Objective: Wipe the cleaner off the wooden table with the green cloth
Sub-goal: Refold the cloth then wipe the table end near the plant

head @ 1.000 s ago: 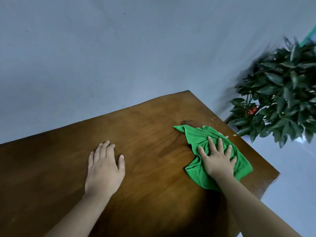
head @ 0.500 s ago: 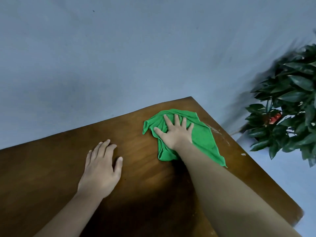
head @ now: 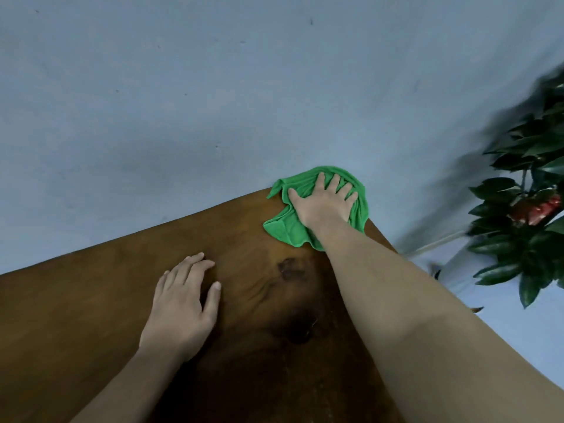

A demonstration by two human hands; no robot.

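Head view: right hand (head: 323, 203), fingers spread flat, presses the green cloth (head: 287, 227) onto the wooden table (head: 91, 306) at its far corner — left hand (head: 183, 303) rests flat, fingers straight, nearer.

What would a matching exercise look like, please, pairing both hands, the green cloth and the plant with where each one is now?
Things:
1. left hand
2. right hand
3. green cloth
4. plant

Places:
A. off to the right of the wooden table
B. flat on bare wood
C. over the table's far corner
D. spread on the cloth, pressing it down

Pairs: 1-B, 2-D, 3-C, 4-A
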